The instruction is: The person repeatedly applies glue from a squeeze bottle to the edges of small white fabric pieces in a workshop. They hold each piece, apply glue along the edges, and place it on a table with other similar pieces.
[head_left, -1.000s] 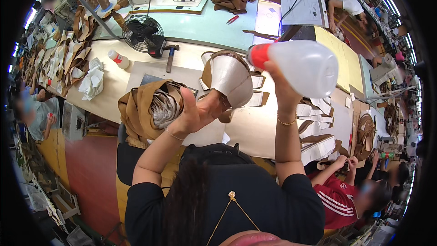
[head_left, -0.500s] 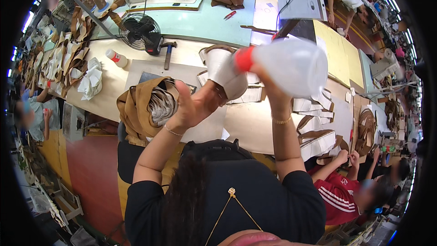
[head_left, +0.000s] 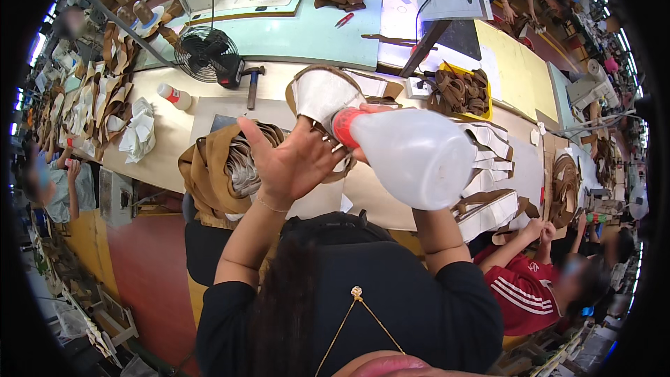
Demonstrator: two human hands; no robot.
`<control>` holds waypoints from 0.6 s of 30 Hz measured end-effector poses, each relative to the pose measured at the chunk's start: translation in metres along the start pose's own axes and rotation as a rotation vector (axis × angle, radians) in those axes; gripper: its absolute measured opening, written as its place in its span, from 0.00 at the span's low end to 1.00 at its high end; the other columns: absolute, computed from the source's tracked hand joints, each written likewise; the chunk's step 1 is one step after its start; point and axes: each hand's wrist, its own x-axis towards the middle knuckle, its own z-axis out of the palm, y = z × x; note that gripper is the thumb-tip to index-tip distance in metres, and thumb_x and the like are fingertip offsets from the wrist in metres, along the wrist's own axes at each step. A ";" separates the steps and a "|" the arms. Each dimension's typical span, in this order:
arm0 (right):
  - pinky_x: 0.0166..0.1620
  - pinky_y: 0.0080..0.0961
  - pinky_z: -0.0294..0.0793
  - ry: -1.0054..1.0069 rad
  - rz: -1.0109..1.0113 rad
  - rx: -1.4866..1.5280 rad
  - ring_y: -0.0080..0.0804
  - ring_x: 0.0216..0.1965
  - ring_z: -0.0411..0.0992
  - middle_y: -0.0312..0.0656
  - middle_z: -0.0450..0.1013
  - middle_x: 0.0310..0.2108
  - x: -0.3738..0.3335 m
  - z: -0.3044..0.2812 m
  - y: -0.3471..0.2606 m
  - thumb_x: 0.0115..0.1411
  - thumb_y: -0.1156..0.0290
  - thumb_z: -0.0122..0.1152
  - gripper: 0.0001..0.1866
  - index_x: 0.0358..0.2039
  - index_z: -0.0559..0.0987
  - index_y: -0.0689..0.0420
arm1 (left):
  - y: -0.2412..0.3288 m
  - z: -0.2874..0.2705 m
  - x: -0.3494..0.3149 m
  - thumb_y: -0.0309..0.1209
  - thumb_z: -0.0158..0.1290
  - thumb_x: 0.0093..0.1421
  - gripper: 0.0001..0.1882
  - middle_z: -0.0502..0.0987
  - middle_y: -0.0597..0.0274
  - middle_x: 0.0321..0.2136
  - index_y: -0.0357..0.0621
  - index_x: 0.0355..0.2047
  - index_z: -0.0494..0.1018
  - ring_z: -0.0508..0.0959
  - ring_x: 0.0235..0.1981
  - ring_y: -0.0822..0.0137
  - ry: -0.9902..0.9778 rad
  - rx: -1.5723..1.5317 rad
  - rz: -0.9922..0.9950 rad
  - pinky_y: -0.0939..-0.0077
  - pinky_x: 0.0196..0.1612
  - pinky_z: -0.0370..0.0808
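Observation:
My left hand (head_left: 296, 160) supports a brown and white shoe upper (head_left: 328, 94); its fingers reach to the lower edge of the piece, the thumb spread away. The fingertips are partly hidden. My right hand (head_left: 370, 107) grips a translucent white squeeze bottle (head_left: 429, 157) by its red collar (head_left: 344, 128). Most of that hand is behind the bottle. Tilted over, the bottle points its red end at the upper, close to my left fingers. Whether the tip touches the upper cannot be seen. Left of my left hand lies a bundle of brown pieces with pale linings (head_left: 209, 164).
Beyond my hands are a hammer (head_left: 255, 87), a black fan (head_left: 207, 54) and a small white bottle (head_left: 174, 96). A yellow tray (head_left: 488, 108) of brown strips stands behind the bottle. White pieces (head_left: 488, 213) lie at right, near a person in red (head_left: 520, 297).
The squeeze bottle has come nearer and lower, its red end now beside my left fingers. The shoe upper has shifted left and turned. The yellow tray has come into sight.

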 end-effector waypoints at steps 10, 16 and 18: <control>0.47 0.27 0.69 0.068 0.120 0.194 0.29 0.42 0.70 0.39 0.72 0.40 -0.010 0.004 0.003 0.49 0.70 0.65 0.19 0.42 0.73 0.59 | 0.002 -0.021 0.016 0.80 0.22 0.39 0.60 0.51 0.54 0.61 0.49 0.63 0.39 0.62 0.52 0.59 -0.510 -0.180 0.051 0.63 0.54 0.59; 0.49 0.30 0.67 0.089 -0.010 0.226 0.30 0.42 0.70 0.39 0.72 0.40 -0.010 -0.006 -0.021 0.48 0.67 0.67 0.19 0.40 0.74 0.60 | 0.000 -0.029 0.008 0.79 0.24 0.39 0.59 0.50 0.57 0.61 0.53 0.63 0.37 0.57 0.58 0.59 -0.293 -0.214 0.040 0.60 0.58 0.54; 0.53 0.32 0.64 -0.019 -0.055 -0.096 0.31 0.45 0.68 0.39 0.71 0.42 -0.017 -0.011 -0.006 0.49 0.66 0.65 0.22 0.44 0.73 0.58 | -0.001 -0.013 0.005 0.78 0.26 0.41 0.57 0.50 0.56 0.62 0.52 0.64 0.39 0.54 0.61 0.58 -0.126 -0.159 0.052 0.57 0.61 0.50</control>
